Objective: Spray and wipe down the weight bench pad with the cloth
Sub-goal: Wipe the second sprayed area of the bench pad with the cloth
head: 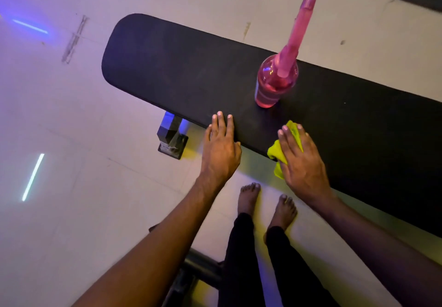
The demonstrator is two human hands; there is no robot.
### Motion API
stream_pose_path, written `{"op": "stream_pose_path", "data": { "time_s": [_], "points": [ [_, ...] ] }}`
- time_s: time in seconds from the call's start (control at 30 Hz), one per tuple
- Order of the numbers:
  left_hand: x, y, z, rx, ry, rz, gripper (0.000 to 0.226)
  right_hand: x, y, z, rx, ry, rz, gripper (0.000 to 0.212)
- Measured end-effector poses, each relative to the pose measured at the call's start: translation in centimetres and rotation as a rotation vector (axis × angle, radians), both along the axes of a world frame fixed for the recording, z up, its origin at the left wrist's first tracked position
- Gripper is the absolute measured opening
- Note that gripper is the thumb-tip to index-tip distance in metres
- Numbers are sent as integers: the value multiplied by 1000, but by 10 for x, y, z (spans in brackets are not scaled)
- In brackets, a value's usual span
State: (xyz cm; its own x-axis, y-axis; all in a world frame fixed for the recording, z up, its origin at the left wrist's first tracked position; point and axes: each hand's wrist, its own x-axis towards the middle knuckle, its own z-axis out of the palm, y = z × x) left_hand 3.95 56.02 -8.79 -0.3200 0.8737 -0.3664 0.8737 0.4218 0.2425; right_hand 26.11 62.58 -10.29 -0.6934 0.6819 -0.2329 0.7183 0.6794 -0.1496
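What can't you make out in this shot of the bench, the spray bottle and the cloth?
Head view only:
- Bench pad: its right end is cut off by the frame edge.
- Cloth: mostly hidden under the right hand.
- Spray bottle: nozzle blurred, label too small to read.
- Whether the pad is wet: not visible on the dark surface.
- Left hand: palm contact with the pad edge hidden.

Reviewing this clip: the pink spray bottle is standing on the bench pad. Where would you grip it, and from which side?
Grip the spray bottle round its neck, just under the trigger head, coming from the near side. It stands upright on the pad beyond both hands, with its long nozzle pointing away. The left hand, resting flat on the pad edge, looks freer to take it; the right hand presses the cloth.
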Motion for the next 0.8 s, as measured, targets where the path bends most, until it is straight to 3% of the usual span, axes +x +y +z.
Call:
{"op": "stream_pose_path", "data": {
  "time_s": [0.13,0.23,0.37,0.5,0.63,0.8],
  "points": [
    [40,13,12,61,-46,-157,60,36,15,23,-54,-14,-233,66],
    [71,29,22,179,-198,-210,48,49,32,40,-151,83,-398,61],
    [105,56,37,246,-397,-114,37,65,53,57,-278,224,-518,53],
    [132,84,49,181,-777,68,43,78,65,73,-355,279,-577,51],
    [142,101,50,119,-796,179,18,88,66,74,-438,197,-558,66],
    [140,105,49,9,-816,224,10,97,47,64,-339,189,-601,75]
  ]
}}
